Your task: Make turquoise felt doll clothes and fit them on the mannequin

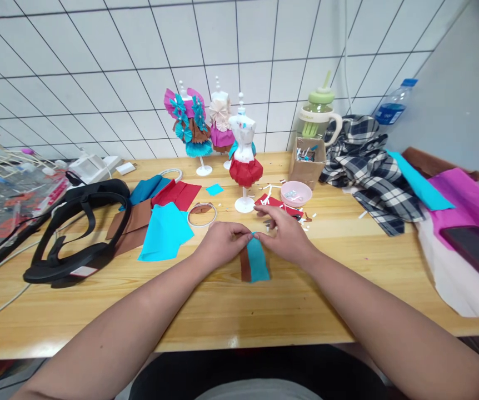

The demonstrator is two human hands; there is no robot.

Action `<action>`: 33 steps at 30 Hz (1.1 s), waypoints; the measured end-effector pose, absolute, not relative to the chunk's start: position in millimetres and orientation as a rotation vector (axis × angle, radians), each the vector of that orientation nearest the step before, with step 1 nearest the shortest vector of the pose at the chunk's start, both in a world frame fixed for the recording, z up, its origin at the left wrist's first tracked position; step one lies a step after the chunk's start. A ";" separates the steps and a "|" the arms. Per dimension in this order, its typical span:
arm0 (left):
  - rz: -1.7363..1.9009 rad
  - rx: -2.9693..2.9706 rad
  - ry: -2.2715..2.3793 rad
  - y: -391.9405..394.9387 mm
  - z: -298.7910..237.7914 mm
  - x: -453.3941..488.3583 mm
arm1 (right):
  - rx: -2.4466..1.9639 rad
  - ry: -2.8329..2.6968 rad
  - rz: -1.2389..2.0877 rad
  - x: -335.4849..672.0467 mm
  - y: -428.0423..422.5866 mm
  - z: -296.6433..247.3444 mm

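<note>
My left hand (226, 243) pinches the top end of a teal crepe paper strip (258, 261), its fingertips closed at the upper corner. Along the strip's left side shows a brown crepe paper strip (245, 265); both hang or lie toward me over the table. My right hand (284, 233) is at the same top end, thumb touching the teal edge, index finger stretched out and apart from the thumb. Just beyond the hands stands a small white dress form (244, 133) wearing a puffed red paper skirt (245, 171). Partly behind my right hand lie red paper (277, 203) and white scraps.
Crepe sheets in bright blue (166, 230), red (176, 193) and brown (133, 225) lie left, beside a black headset (81, 233) and a ring (201, 224). Behind are dressed forms (187, 125), a pink bowl (296, 193), a cardboard box (307, 166), and right, a phone (475, 253).
</note>
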State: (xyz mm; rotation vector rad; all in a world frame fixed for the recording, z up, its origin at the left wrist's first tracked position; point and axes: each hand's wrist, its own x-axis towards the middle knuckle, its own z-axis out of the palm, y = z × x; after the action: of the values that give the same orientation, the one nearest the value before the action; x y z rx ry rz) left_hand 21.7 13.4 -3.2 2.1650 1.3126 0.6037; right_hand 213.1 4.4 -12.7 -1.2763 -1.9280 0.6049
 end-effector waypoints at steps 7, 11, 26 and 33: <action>0.680 1.828 1.354 14.7 0.1 22.3 | -1.106 -1.993 0.402 214.5 2.4 -7.2; 0.672 1.803 1.327 13.8 1.8 23.1 | -1.101 -2.082 0.311 214.4 1.5 -8.9; 0.748 1.716 1.293 12.1 3.7 21.6 | -1.096 -2.165 0.080 212.8 -1.1 -6.9; 0.771 1.773 1.302 11.8 8.1 20.4 | -1.190 -1.966 0.312 211.9 -5.0 -2.0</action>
State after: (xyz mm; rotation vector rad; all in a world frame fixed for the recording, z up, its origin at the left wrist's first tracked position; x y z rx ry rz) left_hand 20.4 11.8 8.1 1.7734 1.3017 0.7707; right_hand 211.9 -5.0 -2.0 -1.1895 -1.9664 0.3123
